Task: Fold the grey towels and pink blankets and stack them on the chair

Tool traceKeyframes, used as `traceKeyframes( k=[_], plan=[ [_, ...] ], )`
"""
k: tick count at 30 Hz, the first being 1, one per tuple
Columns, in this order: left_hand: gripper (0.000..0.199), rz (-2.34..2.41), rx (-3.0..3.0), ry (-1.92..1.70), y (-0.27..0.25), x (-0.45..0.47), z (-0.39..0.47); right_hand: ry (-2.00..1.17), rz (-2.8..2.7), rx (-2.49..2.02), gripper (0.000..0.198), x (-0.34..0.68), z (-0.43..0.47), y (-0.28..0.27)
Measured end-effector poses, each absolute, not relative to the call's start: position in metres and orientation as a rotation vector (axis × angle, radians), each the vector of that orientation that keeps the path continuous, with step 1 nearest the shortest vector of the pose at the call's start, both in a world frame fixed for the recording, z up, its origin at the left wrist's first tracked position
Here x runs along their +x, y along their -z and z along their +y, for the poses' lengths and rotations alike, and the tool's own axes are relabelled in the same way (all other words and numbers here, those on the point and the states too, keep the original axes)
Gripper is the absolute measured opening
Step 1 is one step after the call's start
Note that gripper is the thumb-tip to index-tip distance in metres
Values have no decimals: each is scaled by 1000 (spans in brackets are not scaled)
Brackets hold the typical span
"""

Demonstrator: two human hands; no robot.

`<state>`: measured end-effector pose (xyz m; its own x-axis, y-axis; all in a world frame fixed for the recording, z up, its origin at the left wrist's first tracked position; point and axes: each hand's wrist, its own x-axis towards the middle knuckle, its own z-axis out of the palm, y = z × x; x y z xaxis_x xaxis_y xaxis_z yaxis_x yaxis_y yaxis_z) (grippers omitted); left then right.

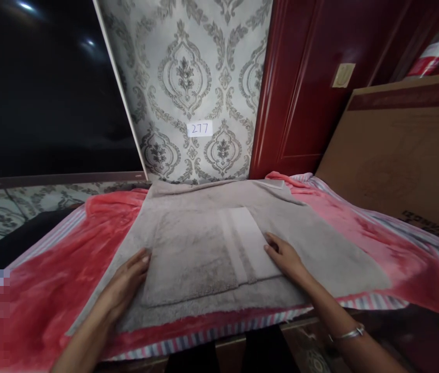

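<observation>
A grey-beige towel, folded into a rectangle with paler woven bands near its right end, lies flat on a larger grey cloth. At the folded towel's left edge rests my left hand, its fingers stretched forward and close to that edge. My right hand is at the opposite edge, beside the pale band, with thumb and fingers slightly bent and a gap between them. Neither hand lifts the towel. The undersides of the fingers are hidden.
Beneath the grey cloth spreads a red and pink plush blanket with a striped underside. A large dark screen stands at the back left. To the right leans a cardboard box, near a bottle. Patterned wallpaper bears a paper label reading 277.
</observation>
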<state>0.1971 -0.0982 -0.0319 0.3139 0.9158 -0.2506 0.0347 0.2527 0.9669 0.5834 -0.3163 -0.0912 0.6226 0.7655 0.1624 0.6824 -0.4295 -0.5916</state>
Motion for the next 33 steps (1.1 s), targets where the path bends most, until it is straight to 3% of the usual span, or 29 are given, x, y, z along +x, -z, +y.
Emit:
traceKeyframes(
  k=[4, 7, 11, 19, 28, 33],
  plan=[
    [24, 996, 1052, -691, 14, 211, -88, -293, -1036, -2238, 59, 589, -298, 75],
    [17, 982, 1094, -548, 12, 218, -76, -316, -1023, -2202, 58, 591, -281, 70],
    [29, 1050, 1295, -476, 20, 229, -60, -338, -973, -2134, 61, 592, -262, 70],
    [31, 994, 1292, -753, 33, 247, -67, -517, -861, -1916, 47, 591, -259, 73],
    [70, 1018, 1003, -589, 23, 244, -68, -995, -791, -1140, 78, 587, -288, 69],
    [81, 965, 1029, -531, 13, 246, -80, -1091, -758, -1077, 84, 584, -289, 69]
  ],
)
